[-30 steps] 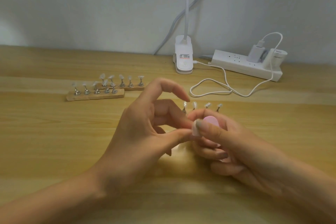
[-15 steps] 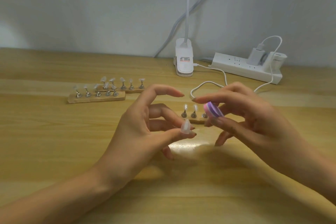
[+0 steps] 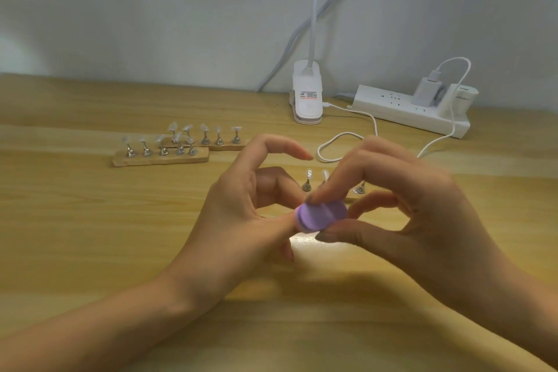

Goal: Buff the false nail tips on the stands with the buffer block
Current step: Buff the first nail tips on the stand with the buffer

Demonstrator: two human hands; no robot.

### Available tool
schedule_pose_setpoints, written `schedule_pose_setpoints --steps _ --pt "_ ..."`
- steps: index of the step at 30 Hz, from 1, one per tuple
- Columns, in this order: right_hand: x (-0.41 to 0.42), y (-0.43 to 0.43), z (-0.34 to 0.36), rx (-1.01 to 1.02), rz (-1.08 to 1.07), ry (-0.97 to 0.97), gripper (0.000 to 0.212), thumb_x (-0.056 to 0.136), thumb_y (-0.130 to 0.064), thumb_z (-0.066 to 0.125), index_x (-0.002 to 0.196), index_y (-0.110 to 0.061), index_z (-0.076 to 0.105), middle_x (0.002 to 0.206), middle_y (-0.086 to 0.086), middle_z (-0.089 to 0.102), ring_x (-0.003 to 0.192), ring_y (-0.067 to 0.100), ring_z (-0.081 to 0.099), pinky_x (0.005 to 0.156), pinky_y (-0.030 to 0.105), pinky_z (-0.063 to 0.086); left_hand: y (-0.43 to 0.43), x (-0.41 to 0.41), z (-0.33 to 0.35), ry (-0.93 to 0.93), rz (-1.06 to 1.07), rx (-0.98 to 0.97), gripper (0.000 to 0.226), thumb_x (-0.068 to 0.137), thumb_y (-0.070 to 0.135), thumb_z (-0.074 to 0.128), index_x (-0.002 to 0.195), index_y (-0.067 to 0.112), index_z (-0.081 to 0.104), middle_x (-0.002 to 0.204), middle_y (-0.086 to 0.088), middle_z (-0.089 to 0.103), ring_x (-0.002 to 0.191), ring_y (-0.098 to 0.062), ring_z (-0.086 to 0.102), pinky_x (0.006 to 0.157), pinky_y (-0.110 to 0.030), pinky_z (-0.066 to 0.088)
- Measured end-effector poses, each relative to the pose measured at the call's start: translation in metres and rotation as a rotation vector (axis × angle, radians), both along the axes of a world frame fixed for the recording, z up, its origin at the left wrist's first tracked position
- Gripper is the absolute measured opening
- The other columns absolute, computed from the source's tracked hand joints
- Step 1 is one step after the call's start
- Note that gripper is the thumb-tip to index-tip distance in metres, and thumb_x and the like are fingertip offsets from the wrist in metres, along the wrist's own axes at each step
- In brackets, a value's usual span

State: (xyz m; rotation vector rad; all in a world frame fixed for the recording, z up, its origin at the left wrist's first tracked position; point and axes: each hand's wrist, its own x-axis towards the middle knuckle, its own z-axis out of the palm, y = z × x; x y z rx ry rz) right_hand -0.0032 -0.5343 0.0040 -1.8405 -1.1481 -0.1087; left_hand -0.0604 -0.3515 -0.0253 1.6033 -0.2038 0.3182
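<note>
While two stands (image 3: 160, 160) w/ nail tips (image 3: 173, 126) sit well off to the left, the left hand (image 3: 241, 220) has thumb + a finger at the buffer block (image 3: 320, 216); whether they pinch a tip, can't tell, as the block hides it. Right hand (image 3: 416, 214) pinches the block btwn forefinger and thumb. Risk: a hard stroke could flick a small tip loose or scuff the thumb.

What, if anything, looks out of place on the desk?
Nothing spilled or broken. Mild oddity: the front stand crowds the rear stand, overlapping it in view, tips tilted unevenly. Cable loops loose on the desk. Right hand pinches the buffer.
</note>
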Motion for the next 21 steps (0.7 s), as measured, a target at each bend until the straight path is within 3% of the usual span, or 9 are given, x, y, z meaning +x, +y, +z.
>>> schedule_pose_setpoints --steps 3,5,9,12,15,17,19,21 --pt "0.0024 -0.0013 0.0003 0.019 -0.042 0.050 0.026 0.066 -0.032 0.086 0.087 -0.029 0.070 0.091 -0.009 0.063 0.089 0.019 0.066 0.066 0.035 0.058 -0.0007 -0.0012 -0.0002 -0.001 0.012 0.016 0.049 0.069 0.013 0.086 0.105 0.034 0.061 0.066 -0.003 0.068 0.057 -0.008 0.065 0.042 -0.025 0.049" --pt "0.0028 -0.0020 0.0006 0.018 -0.018 0.035 0.025 0.068 -0.027 0.086 0.087 -0.029 0.070 0.092 -0.009 0.062 0.089 0.018 0.066 0.066 0.031 0.059 -0.0022 -0.0025 0.0012 -0.009 0.003 0.021 0.047 0.069 0.018 0.086 0.105 0.034 0.060 0.065 -0.002 0.067 0.055 -0.007 0.064 0.043 -0.025 0.049" --pt "0.0029 -0.0034 -0.0003 0.027 -0.020 0.053 0.017 0.074 -0.036 0.075 0.088 -0.031 0.068 0.093 -0.012 0.064 0.090 0.017 0.067 0.063 0.035 0.058 -0.0030 -0.0026 0.0015 -0.004 0.001 0.024 0.049 0.069 0.013 0.087 0.105 0.032 0.060 0.066 -0.002 0.068 0.056 -0.007 0.066 0.042 -0.026 0.050" --pt "0.0016 -0.0022 -0.0001 0.003 0.008 0.017 0.019 0.073 -0.034 0.078 0.089 -0.033 0.068 0.093 -0.012 0.062 0.089 0.015 0.066 0.061 0.028 0.056 -0.0029 -0.0035 0.0021 0.000 -0.013 0.014 0.047 0.067 0.021 0.084 0.105 0.033 0.060 0.065 -0.003 0.066 0.055 -0.008 0.064 0.042 -0.026 0.049" --pt "0.0032 -0.0034 -0.0005 0.007 -0.034 0.035 0.025 0.066 -0.027 0.086 0.084 -0.030 0.069 0.091 -0.011 0.064 0.087 0.015 0.066 0.061 0.034 0.056 -0.0020 -0.0021 0.0010 0.005 -0.007 0.033 0.051 0.067 0.012 0.088 0.103 0.033 0.060 0.065 -0.003 0.067 0.055 -0.008 0.065 0.042 -0.024 0.048" --pt "0.0028 -0.0040 -0.0015 0.016 -0.033 0.044 0.022 0.069 -0.023 0.084 0.084 -0.030 0.069 0.090 -0.010 0.064 0.086 0.014 0.066 0.060 0.031 0.056 -0.0017 -0.0023 0.0009 0.003 -0.004 0.044 0.051 0.067 0.012 0.088 0.103 0.034 0.059 0.065 -0.003 0.068 0.055 -0.006 0.064 0.043 -0.023 0.048" --pt "0.0015 -0.0032 -0.0013 -0.028 0.013 -0.020 0.021 0.071 -0.026 0.085 0.088 -0.029 0.072 0.091 -0.011 0.061 0.086 0.013 0.065 0.061 0.022 0.053 -0.0014 -0.0021 0.0007 0.001 -0.006 0.060 0.049 0.067 0.018 0.084 0.106 0.035 0.058 0.065 -0.002 0.067 0.055 -0.006 0.062 0.043 -0.023 0.047" --pt "0.0033 -0.0050 -0.0008 -0.027 -0.009 -0.010 0.019 0.075 -0.033 0.085 0.089 -0.028 0.073 0.092 -0.010 0.061 0.087 0.015 0.066 0.061 0.027 0.055 -0.0004 -0.0017 0.0000 0.006 0.007 0.090 0.051 0.069 0.017 0.085 0.108 0.035 0.057 0.067 -0.001 0.069 0.058 -0.008 0.064 0.043 -0.024 0.047"
